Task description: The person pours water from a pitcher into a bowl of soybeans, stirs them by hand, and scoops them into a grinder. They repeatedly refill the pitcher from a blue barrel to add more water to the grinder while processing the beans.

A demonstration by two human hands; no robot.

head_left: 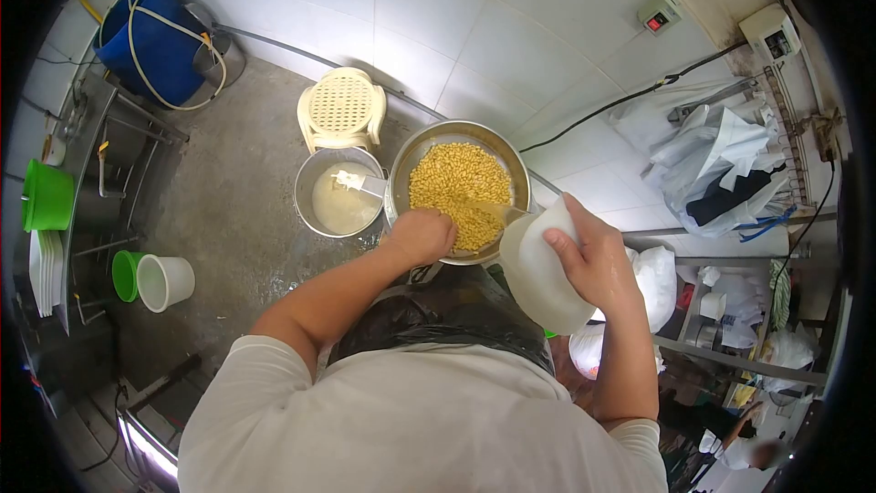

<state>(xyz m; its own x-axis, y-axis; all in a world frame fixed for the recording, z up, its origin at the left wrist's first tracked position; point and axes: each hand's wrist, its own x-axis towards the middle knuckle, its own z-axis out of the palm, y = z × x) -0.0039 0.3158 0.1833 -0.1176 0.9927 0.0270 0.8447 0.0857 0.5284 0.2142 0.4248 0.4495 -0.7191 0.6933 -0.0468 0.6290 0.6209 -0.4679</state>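
1 pan (520,179), pot (305,204), stool (343,105) nr tiled wall (420,36); gray flr (237,192).

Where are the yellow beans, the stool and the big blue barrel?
Yellow beans (464,172): head view, upper part of the pile.
Stool (342,110): head view, on its seat.
Blue barrel (170,64): head view, on its side.

You've got bright light glaring off the wall tiles (411,55), a glowing strip (151,445) at lower left, and fisheye distortion bending your black-cornered view.
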